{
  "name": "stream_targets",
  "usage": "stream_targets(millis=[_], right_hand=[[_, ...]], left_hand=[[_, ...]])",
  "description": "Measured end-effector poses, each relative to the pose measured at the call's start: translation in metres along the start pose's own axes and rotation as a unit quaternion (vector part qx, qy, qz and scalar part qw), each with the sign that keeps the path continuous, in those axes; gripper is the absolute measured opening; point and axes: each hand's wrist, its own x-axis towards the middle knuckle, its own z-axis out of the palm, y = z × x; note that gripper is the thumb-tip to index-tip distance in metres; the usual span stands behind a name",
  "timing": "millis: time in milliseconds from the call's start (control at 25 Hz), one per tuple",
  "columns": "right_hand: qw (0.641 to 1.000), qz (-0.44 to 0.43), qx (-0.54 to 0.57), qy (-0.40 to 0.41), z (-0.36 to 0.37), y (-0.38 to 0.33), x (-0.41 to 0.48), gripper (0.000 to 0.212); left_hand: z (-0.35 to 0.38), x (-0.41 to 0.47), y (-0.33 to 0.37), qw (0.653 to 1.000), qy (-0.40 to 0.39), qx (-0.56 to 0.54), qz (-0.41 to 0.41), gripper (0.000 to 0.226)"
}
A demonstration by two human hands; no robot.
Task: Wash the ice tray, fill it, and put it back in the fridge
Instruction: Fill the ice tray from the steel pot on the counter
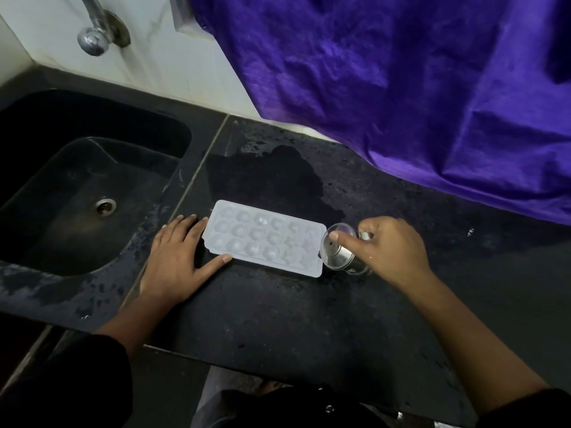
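The ice tray (pixel 265 237) lay flat on the black countertop (pixel 278 319), just right of the sink (pixel 77 180), with its cells facing up. Its long sides ran left to right, slightly askew to the counter edge. Whether the cells held water could not be told.

The left hand (pixel 176 257) rested palm down on the counter at the tray's left end. Its fingers were straight and spread, the fingertips touched the short end of the tray, and the thumb lay against the near long edge. It gripped nothing.

The right hand (pixel 392 248) held a steel cup (pixel 343 257), with the fingers curled round the body and the index finger laid across the rim. The cup was tipped on its side, its mouth turned toward the tray's right end and just beside it.

A dark wet patch (pixel 272 177) spread over the counter behind the tray. The sink basin was black, with a metal drain (pixel 105 205) in its floor. A chrome tap (pixel 92 38) was fixed to the white wall above it. A purple cloth (pixel 401 88) hung over the back right of the counter.
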Motion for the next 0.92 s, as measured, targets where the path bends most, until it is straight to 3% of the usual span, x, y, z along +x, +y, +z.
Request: stream_targets(millis=[120,240,440,600,760,920], right_hand=[[0.993,0.033,0.114,-0.013,-0.005,0.015,-0.003,0.071],[0.959,0.081,0.272,-0.008,-0.009,0.023,-0.007,0.065],[0.925,0.081,0.372,0.014,-0.011,0.016,-0.009,0.057],[0.95,0.055,0.306,-0.017,-0.007,0.004,0.001,0.063],[0.992,0.004,0.124,-0.024,0.002,-0.019,0.01,0.068],[0.999,-0.033,-0.012,-0.024,0.008,-0.041,0.013,0.069]], left_hand=[[-0.001,0.0,0.0,1.0,0.001,-0.001,0.002,0.096],[-0.001,0.0,0.001,1.0,0.002,-0.001,0.003,0.095],[-0.001,0.0,0.0,1.0,0.001,0.002,0.002,0.095],[-0.001,-0.001,0.0,1.0,0.001,0.002,-0.001,0.095],[-0.001,-0.001,0.0,1.0,0.001,-0.001,-0.007,0.094],[0.0,-0.001,-0.001,1.0,-0.003,0.006,-0.011,0.097]])
